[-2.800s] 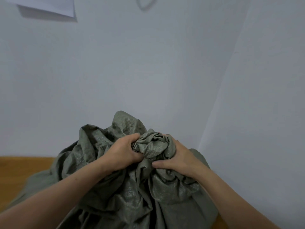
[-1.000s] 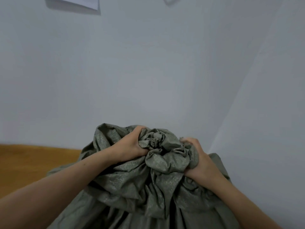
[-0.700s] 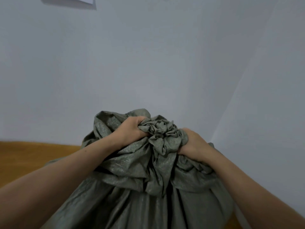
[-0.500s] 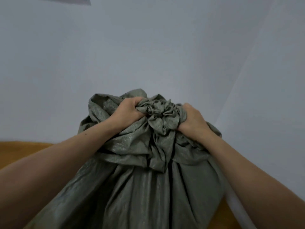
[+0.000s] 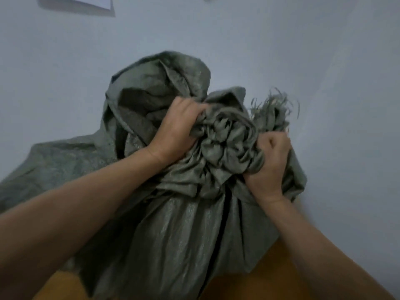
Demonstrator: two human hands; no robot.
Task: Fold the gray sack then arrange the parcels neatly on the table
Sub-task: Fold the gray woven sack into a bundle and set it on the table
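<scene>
1. A pale bluish-white wall (image 5: 65, 87) fills the background and meets a second wall plane on the right; a white sheet of paper (image 5: 86, 3), cut off by the top edge, hangs at the upper left with its shadow below it
2. An orange-brown wooden table (image 5: 272, 276) shows along the bottom, on both sides of the hanging cloth
3. The fingers (image 5: 186, 107) of the left hand (image 5: 175, 135) are curled tight and dug into a fistful of cloth, knuckles up, thumb hidden in the folds
4. The fingers (image 5: 273, 141) of the right hand (image 5: 268, 167) are closed in a fist round another bunch of the same cloth, back of the hand toward the camera
5. Between the two fists the gathered cloth (image 5: 227, 146) is crumpled into a tight rosette of folds, touching both hands
6. Just above the right fist a frayed edge (image 5: 272, 109) sticks up, with loose threads standing out against the wall
7. The gray sack (image 5: 173, 239) is held up in front of the wall corner; its body falls in long pleats from the hands toward the table, a loose flap rises above the left hand, and more of it spreads out low to the left
8. Both bare forearms reach in from the bottom corners, the left one crossing over the spread cloth
</scene>
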